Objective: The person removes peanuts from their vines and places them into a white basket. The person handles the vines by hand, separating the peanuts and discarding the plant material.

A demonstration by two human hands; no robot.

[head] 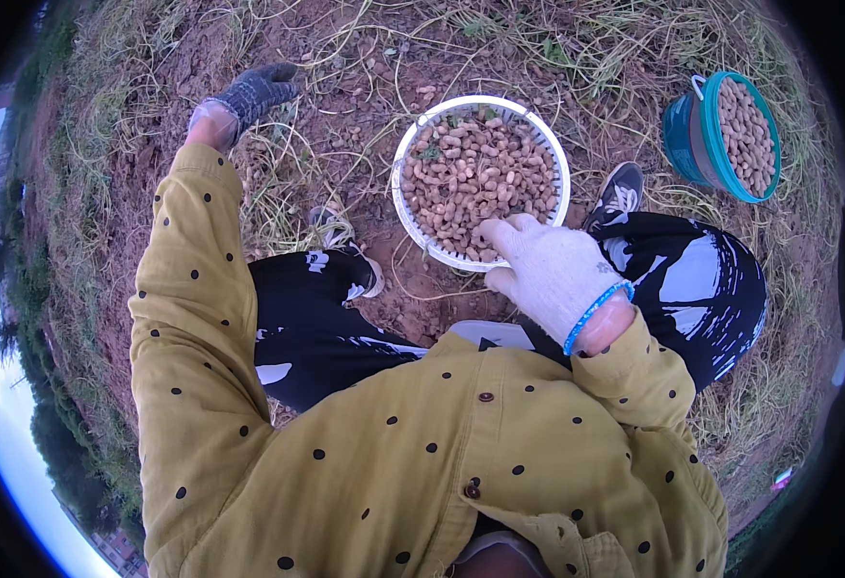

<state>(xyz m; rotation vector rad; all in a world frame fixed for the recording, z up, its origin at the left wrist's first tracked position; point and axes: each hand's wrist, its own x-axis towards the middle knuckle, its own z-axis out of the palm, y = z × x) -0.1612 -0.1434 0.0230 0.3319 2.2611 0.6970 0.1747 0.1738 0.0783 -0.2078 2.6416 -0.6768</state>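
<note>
A round white plastic basket full of unshelled peanuts stands on the soil between my feet, with a few green leaves among the pods. My right hand, in a white knit glove with a blue cuff, rests at the basket's near right rim, fingertips over the peanuts; whether it grips any is hidden. Out to the upper left, my left hand wears a dark grey glove and reaches over the ground by some dry peanut vines. Its fingers point right, and I cannot tell whether anything is in them.
A teal plastic bucket filled with peanuts, with a white handle, stands at the upper right beyond my right shoe. My left shoe is left of the basket. Pulled vines lie over the reddish soil, and a few loose pods lie above the basket.
</note>
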